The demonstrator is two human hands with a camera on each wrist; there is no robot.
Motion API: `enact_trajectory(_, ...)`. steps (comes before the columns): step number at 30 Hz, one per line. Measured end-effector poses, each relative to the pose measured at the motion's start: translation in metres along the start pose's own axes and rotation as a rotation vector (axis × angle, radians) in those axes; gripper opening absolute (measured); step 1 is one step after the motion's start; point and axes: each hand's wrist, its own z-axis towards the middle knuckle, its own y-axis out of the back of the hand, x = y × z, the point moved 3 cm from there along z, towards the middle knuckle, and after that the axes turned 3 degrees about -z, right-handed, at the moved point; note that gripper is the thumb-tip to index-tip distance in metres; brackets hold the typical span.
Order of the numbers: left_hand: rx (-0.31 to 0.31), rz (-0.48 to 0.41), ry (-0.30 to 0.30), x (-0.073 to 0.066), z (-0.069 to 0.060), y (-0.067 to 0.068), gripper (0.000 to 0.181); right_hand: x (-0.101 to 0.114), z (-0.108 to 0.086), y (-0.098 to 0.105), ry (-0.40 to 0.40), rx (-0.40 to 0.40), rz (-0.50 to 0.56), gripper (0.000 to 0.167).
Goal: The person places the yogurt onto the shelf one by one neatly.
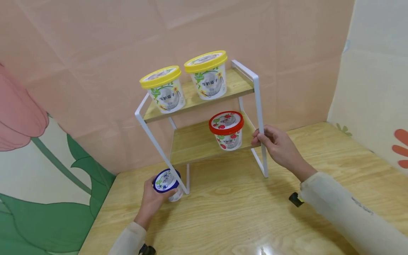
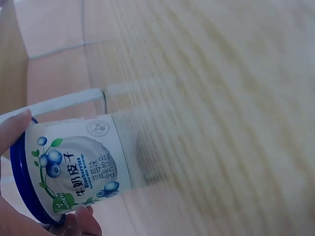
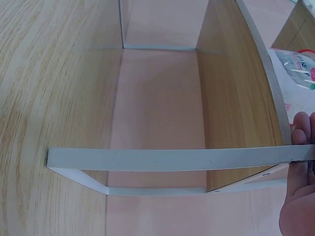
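Note:
By the left front leg of a two-tier shelf [image 1: 188,141], my left hand [image 1: 152,199] grips a white tub with a dark blue lid [image 1: 165,181]. Blueberries are printed on its side [image 2: 83,167] in the left wrist view. The tub's base is close to the tabletop; whether it touches, I cannot tell. My right hand [image 1: 280,147] holds the shelf's white right front post [image 1: 259,109] at the lower board, thumb and fingers around it. Just left of these fingers, a red-lidded tub [image 1: 227,131] stands on the lower board.
Two yellow-lidded tubs [image 1: 167,90] stand on the upper board [image 1: 237,83]. A pink backdrop [image 1: 111,88] hangs behind the shelf. The wooden table [image 1: 229,216] stretches out in front. A small black object [image 1: 295,199] shows beside the right sleeve.

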Motion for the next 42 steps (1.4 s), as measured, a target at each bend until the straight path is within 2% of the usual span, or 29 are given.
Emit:
enact_trajectory(8,-0.022,0.020,-0.002,0.003,-0.007,0.003,0.102,-0.001,0.000,-0.002,0.001,0.017,-0.005,0.026)
enact_trajectory(15,-0.012,0.028,0.034,0.001,-0.011,0.003,0.107,-0.001,-0.001,0.002,-0.001,0.008,-0.019,0.024)
enact_trajectory(19,-0.022,0.035,0.033,-0.001,-0.013,0.004,0.108,-0.001,-0.002,0.003,0.001,0.004,-0.019,0.023)
enact_trajectory(25,-0.053,0.028,0.000,-0.001,-0.019,0.005,0.104,-0.002,0.001,0.001,0.027,0.010,0.002,0.022)
enact_trajectory(34,-0.047,0.062,-0.013,0.000,-0.024,0.006,0.104,-0.002,0.003,0.001,0.021,0.020,0.008,0.023)
enact_trajectory(42,-0.055,0.027,-0.052,0.000,-0.032,0.005,0.102,-0.003,0.002,0.001,0.021,0.023,0.009,0.024)
